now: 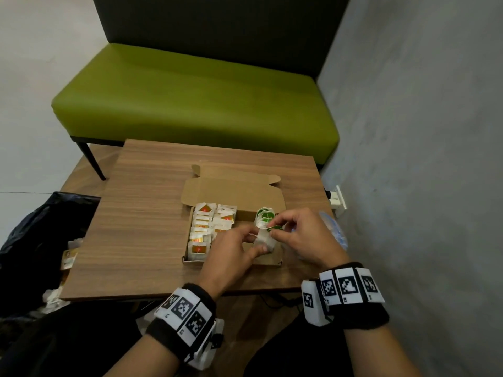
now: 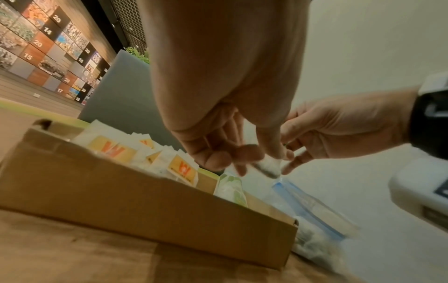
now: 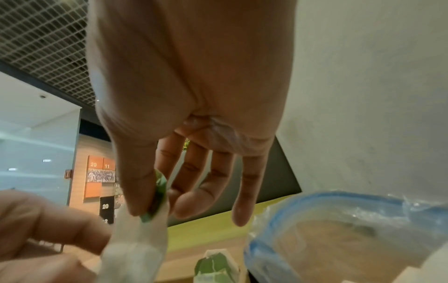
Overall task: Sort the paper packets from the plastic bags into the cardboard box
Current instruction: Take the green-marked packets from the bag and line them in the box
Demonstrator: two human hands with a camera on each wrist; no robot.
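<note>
Green bench (image 1: 190, 99): behind the counter, unused.
Counter (image 1: 141, 213): wood, carries all items.
Cardboard box (image 1: 234, 191): open; orange-marked packets (image 1: 201, 229) fill its left side, green-marked packets (image 1: 263, 215) stand at its right.
Plastic bag (image 1: 336, 232): blue-edged, just right of the box.
Left hand (image 1: 231, 251), right hand (image 1: 302, 238): fingers of both clamped on one white packet (image 1: 262, 240) above the box's right side.
Handling advice: seat it upright against the green row; release only once it stands.
View note: only the right wrist camera shows the green tab (image 3: 158, 193) pinched under the thumb and the bag's open mouth.
</note>
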